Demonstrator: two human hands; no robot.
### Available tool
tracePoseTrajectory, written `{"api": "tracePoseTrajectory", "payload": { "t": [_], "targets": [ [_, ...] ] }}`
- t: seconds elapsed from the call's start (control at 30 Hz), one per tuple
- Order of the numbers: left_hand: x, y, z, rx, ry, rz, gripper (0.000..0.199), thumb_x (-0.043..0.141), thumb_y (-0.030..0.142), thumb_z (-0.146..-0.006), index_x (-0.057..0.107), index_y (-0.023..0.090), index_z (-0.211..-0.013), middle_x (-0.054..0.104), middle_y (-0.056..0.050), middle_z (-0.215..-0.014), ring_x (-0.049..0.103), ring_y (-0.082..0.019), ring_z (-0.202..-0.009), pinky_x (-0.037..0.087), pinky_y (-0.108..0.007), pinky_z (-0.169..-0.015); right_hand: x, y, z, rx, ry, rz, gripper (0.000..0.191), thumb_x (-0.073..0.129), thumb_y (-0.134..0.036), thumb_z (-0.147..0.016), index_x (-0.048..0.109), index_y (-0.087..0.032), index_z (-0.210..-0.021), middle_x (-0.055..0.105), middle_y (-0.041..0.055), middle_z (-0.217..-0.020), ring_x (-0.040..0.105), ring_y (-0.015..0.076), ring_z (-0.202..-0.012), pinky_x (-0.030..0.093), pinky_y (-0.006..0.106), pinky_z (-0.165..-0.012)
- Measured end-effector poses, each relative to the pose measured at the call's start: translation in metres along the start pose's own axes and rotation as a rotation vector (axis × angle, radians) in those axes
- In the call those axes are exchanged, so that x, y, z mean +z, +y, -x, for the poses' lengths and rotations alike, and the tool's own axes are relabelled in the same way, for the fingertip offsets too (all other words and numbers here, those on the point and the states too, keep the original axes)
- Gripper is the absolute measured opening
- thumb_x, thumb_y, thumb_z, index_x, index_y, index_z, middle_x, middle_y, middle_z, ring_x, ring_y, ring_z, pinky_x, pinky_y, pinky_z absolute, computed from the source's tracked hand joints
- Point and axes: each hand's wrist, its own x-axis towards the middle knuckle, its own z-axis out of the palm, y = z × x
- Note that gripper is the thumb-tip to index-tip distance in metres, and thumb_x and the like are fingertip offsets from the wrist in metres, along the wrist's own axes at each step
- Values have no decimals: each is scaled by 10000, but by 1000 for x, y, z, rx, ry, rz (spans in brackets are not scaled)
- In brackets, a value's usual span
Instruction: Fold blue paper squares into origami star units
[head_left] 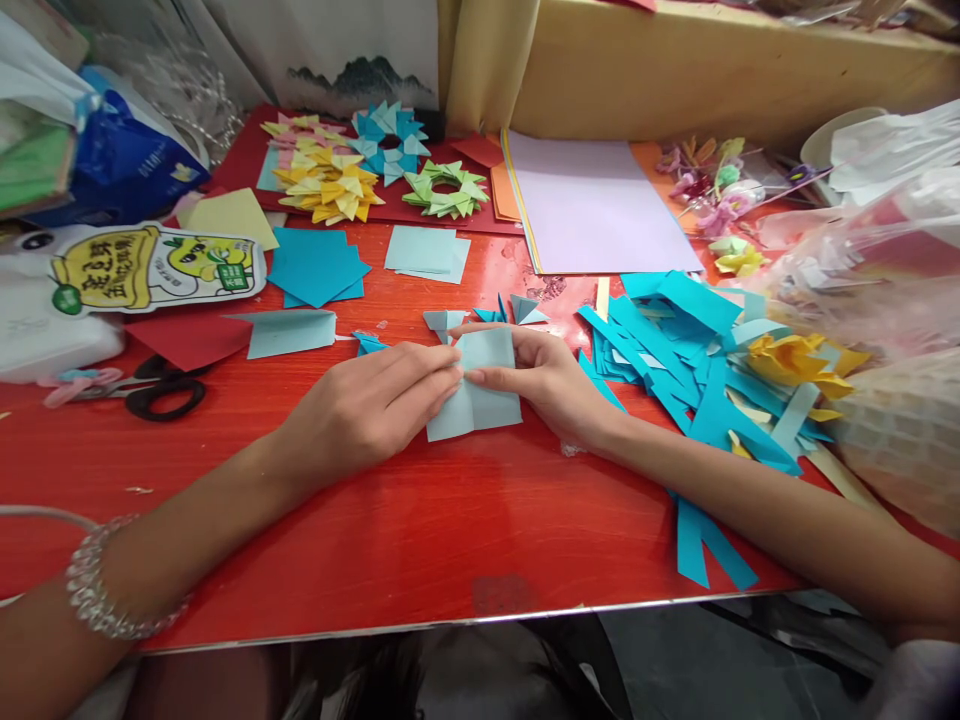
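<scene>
A pale blue sheet of paper (480, 408) with a crease down its middle is held just above the red table, its upper part folded over toward me. My left hand (375, 395) pinches its left edge, fingers pressed together. My right hand (551, 375) grips the right side, thumb on the front and fingers behind. Just beyond the hands lie small folded paper pieces (527, 309) in pale and bright blue. A creased pale blue sheet (291, 333) rests left of them, and flat pale blue squares (421, 250) lie farther back.
Bright blue paper strips (660, 345) pile up on the right. Folded paper rings (445, 190) and a lilac paper stack (600, 205) are at the back. Black-handled scissors (165, 395), blue squares (315, 265) and a printed pouch (161, 268) lie left. Plastic bags (907, 400) crowd the right edge.
</scene>
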Motion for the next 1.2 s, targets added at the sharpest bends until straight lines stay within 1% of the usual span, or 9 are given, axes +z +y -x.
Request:
{"api": "tracePoseTrajectory", "payload": {
  "t": [0.17,0.27,0.37,0.47,0.57,0.87,1.03,1.13,1.2],
  "targets": [
    [-3,9,-7,-228,-21,107,113,557,205,-840,637,184,-918,663,-80,-1039,647,-175,-872,524,-283,-785,0,0,1,-14,-1,35,393,666,-240,-747,614,-231,-1137,664,2,-957,600,152,-866,509,282,-759],
    [-4,12,-12,-465,-31,277,117,536,235,-860,647,196,-859,655,-51,-965,630,-159,-869,509,-264,-757,0,1,1,-7,-8,80,391,657,-221,-752,611,-231,-1140,665,-2,-944,601,153,-849,498,276,-728],
    [-5,13,-15,-747,-57,464,148,564,314,-843,632,213,-927,653,-15,-859,619,-142,-774,498,-242,-650,1,0,2,-29,-20,153,404,645,-215,-758,595,-227,-1158,653,-2,-957,589,158,-863,481,269,-699],
    [-5,12,-17,-887,-118,595,184,580,362,-825,641,209,-908,660,-1,-802,608,-132,-715,483,-225,-604,2,0,3,-26,-37,208,439,637,-223,-768,556,-223,-1200,631,-1,-898,571,144,-785,461,251,-632],
    [-6,12,-18,-948,-146,678,192,583,378,-818,654,200,-829,668,2,-785,603,-127,-696,478,-214,-593,3,-1,3,-5,-68,190,481,631,-227,-778,506,-241,-1243,590,-17,-793,541,129,-703,437,245,-592],
    [-8,15,-20,-998,-135,671,194,579,370,-818,654,197,-771,671,7,-741,584,-126,-660,451,-218,-559,3,0,4,-31,-89,213,526,642,-232,-772,464,-273,-1265,564,-23,-772,542,135,-713,439,243,-598],
    [-7,14,-18,-895,-167,563,195,567,387,-826,632,204,-807,667,7,-762,583,-135,-678,434,-229,-572,5,-1,4,-29,-41,169,503,636,-224,-776,473,-268,-1250,591,-16,-820,556,140,-731,459,259,-616],
    [-7,13,-17,-841,-219,490,197,581,376,-820,616,204,-730,656,18,-701,555,-125,-609,399,-230,-537,5,-1,4,-24,-24,150,482,637,-224,-780,481,-261,-1234,616,-11,-885,571,137,-749,464,249,-610],
    [-7,12,-18,-850,-235,482,217,574,372,-826,603,202,-695,647,25,-667,534,-116,-569,378,-229,-517,4,-1,4,-28,-42,141,484,634,-221,-785,475,-265,-1240,619,-15,-890,572,128,-738,465,240,-600]
  ]
}}
